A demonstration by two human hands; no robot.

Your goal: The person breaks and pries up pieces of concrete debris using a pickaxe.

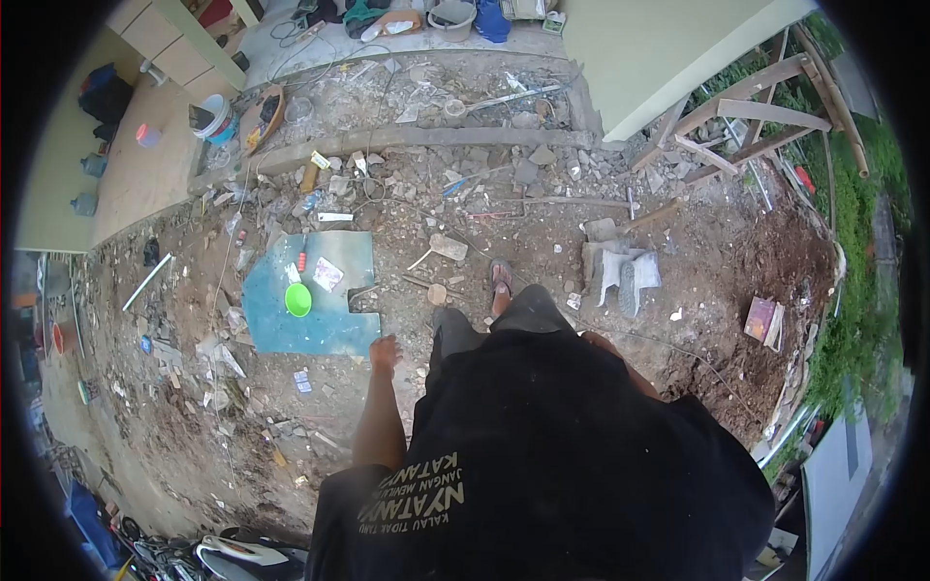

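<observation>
My left hand (386,353) hangs low at my side with fingers apart, holding nothing. In the picture it is nearest to the lower right corner of a blue board (334,329) lying on the ground; touching cannot be made out. On that board sit a bright green bowl (297,299), a red-handled tool (301,260) and a white printed packet (327,274). Of my right arm (630,366), only a strip shows beside my black shirt. The fingers of my right hand are hidden behind the shirt and leg.
Rubble and litter cover the ground. A torn grey-white sack (630,276) lies to the right of my sandalled foot (500,278). Wooden trestles (751,111) stand at the upper right. A concrete ledge (387,138) crosses ahead, with a bucket (215,121) on the tiled floor behind.
</observation>
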